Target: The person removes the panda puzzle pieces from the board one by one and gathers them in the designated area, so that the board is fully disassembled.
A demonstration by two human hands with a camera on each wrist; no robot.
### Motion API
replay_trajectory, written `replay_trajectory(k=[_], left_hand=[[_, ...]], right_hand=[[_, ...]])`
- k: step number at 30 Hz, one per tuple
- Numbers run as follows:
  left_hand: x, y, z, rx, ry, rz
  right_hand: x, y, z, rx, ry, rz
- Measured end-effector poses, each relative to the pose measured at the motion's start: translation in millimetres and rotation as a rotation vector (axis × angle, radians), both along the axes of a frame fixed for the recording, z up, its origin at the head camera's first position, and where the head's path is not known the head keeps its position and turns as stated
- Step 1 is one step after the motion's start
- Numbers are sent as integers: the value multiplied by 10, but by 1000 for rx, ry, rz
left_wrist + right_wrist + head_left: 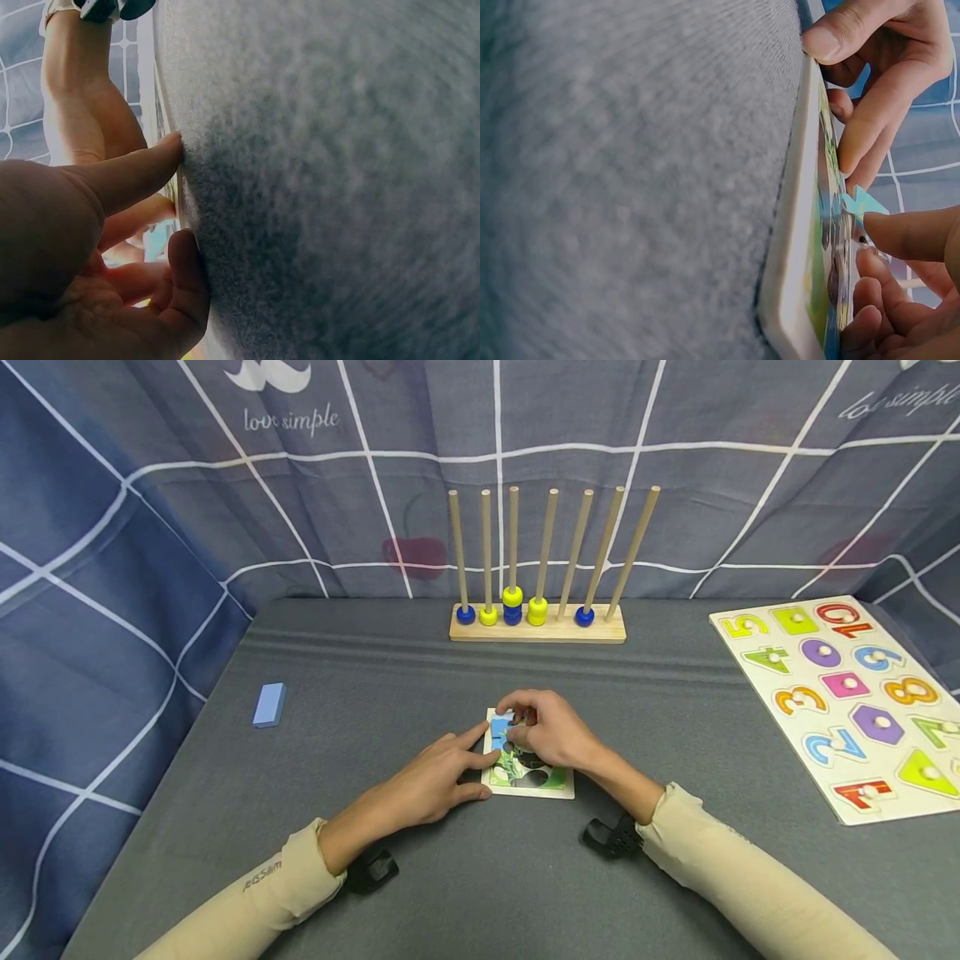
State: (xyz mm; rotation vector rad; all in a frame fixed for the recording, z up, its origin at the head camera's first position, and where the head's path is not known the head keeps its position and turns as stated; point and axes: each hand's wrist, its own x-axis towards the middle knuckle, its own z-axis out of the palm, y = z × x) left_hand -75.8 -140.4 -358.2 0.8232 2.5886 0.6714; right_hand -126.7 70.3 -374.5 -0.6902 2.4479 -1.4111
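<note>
A small jigsaw puzzle [529,792] in a pale frame lies on the grey table, showing green leaves, black-and-white patches and blue pieces in its upper left. My left hand [435,777] rests at the frame's left side, thumb by the lower corner and other fingers reaching onto the picture. Over the upper part, my right hand [553,728] pinches a light-blue jigsaw piece [864,201] between thumb and fingers. In the right wrist view that piece stands tilted at the puzzle's surface, near the left fingertips. The right hand hides part of the picture in the head view.
Behind the puzzle stands a wooden peg stand [536,633] with upright rods and blue and yellow beads. A blue block [269,705] lies at the left. On the right is a number-and-shape board [813,760] with knobbed pieces. A checked curtain [420,418] hangs behind the table.
</note>
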Motion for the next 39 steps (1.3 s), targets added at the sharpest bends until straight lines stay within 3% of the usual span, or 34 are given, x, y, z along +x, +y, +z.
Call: replay_trajectory(k=[11, 23, 39], left_hand=[[-13, 15, 2, -4, 13, 3], [-4, 12, -3, -15, -2, 0], [-7, 15, -16, -25, 11, -6]], right_hand=[[21, -23, 60, 73, 29, -50], [1, 6, 65, 20, 7, -9], [-9, 300, 272, -18, -41, -56]])
